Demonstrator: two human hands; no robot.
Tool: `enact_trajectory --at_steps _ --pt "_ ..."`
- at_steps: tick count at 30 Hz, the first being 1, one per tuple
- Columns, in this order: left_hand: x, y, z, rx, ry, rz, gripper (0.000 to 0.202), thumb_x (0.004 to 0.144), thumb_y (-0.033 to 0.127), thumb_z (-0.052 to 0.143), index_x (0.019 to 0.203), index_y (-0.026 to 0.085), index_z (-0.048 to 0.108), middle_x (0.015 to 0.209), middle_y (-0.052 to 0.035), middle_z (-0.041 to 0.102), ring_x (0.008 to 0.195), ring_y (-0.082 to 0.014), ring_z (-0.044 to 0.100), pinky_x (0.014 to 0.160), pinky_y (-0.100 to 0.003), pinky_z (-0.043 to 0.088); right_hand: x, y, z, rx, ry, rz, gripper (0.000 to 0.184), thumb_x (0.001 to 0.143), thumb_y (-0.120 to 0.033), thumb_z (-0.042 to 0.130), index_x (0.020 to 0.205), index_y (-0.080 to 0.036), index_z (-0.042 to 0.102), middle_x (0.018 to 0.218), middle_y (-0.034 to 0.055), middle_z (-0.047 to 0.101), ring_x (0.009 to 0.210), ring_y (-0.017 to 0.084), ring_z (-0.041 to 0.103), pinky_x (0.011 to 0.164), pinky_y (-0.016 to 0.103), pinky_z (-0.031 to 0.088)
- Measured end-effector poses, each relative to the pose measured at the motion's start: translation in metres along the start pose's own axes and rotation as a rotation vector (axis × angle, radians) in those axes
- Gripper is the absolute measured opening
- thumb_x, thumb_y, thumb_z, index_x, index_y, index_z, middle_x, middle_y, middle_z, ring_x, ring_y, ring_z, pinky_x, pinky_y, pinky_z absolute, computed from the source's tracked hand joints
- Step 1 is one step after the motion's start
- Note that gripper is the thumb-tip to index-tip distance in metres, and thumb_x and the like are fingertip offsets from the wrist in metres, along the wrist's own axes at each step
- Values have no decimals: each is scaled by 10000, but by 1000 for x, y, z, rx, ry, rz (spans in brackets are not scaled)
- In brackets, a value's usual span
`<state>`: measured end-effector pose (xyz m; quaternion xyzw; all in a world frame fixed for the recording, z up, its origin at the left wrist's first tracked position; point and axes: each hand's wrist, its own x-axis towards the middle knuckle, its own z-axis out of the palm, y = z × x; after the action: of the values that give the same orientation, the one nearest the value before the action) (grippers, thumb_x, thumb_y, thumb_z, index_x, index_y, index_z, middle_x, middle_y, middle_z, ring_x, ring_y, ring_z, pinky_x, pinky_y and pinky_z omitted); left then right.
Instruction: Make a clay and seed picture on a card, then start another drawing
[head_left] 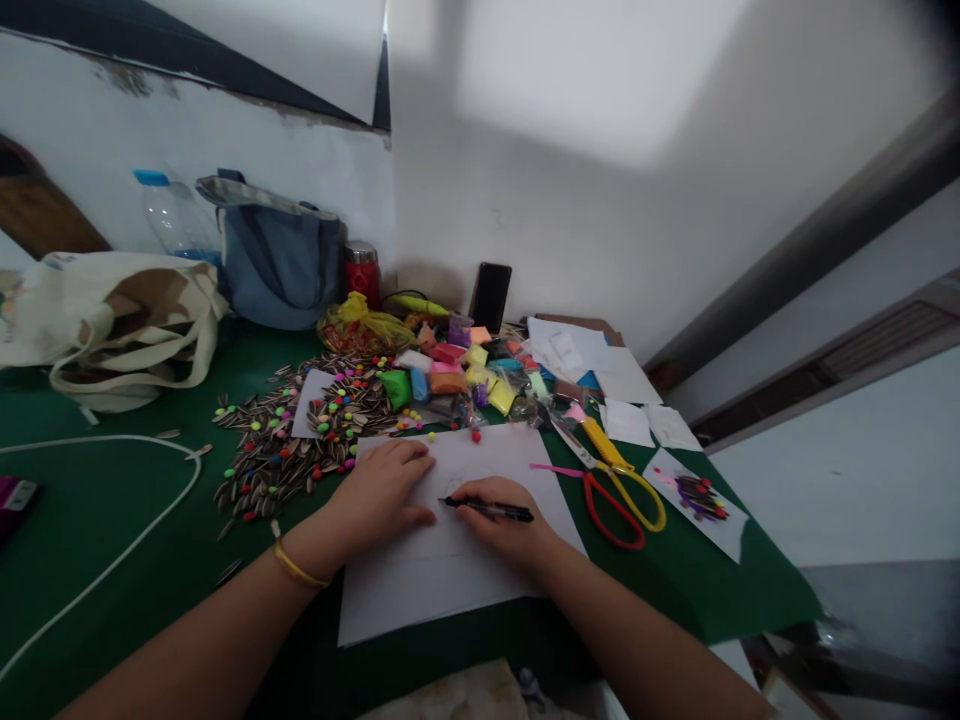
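Note:
A white sheet of paper [420, 585] lies on the green table [112, 500] in front of me. My left hand [382, 490] rests flat on the sheet's upper left part, fingers together, holding it down; a yellow band circles that wrist. My right hand [506, 525] grips a black pen [487, 509] whose tip touches the paper near the left fingertips. Faint pen lines show on the sheet by the tip.
Sunflower seeds and small coloured beads [300, 440] are scattered left of the sheet. Coloured clay packets [457, 375] sit behind it. Scissors [619, 480] with yellow and red handles lie to the right, beside paper pieces [701, 500]. Bags [277, 250], a bottle, a red flask and a phone [491, 295] stand by the wall. A white cord [112, 560] crosses the left.

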<state>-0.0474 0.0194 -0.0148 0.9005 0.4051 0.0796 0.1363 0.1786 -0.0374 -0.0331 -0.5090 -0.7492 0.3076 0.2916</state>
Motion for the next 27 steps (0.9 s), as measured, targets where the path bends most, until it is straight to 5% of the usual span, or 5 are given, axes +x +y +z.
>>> enact_trajectory --at_steps 27 --pt "-1 -1 0 29 -5 11 629 709 457 776 1264 225 594 1363 -123 540 1269 -324 465 1051 -464 381 1 0 -1 -19 72 86 186 840 -223 616 989 -253 724 1000 19 735 958 205 665 893 334 508"
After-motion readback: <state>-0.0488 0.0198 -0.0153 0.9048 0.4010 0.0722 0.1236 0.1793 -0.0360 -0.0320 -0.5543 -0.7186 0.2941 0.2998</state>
